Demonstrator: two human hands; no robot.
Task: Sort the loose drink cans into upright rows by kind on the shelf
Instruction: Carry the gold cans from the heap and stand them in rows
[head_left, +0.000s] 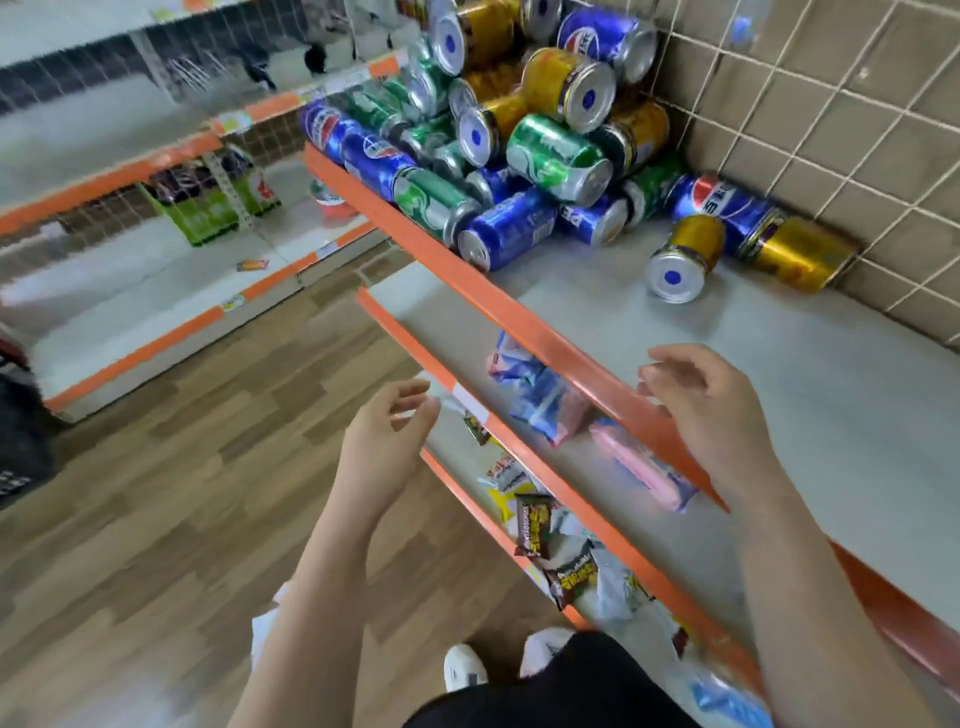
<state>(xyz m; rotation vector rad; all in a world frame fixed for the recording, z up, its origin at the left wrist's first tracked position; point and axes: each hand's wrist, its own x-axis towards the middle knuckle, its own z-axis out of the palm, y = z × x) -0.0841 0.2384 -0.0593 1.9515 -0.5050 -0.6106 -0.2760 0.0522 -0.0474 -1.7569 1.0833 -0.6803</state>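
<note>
While left hand and right hand are held slack and empty, can heap is lodged on shelf beyond right hand; nearest gold can is laid sideways, base turned toward right hand; left hand farther off.

light: bright, even | shadows: soft | blur: motion smear at left and bottom edges | distortion: wide-angle bending

Wood-plank floor. Beige tiled wall behind white wire grid. Grey shelf, orange front edge. Similar shelving across aisle. Even, diffuse light.
</note>
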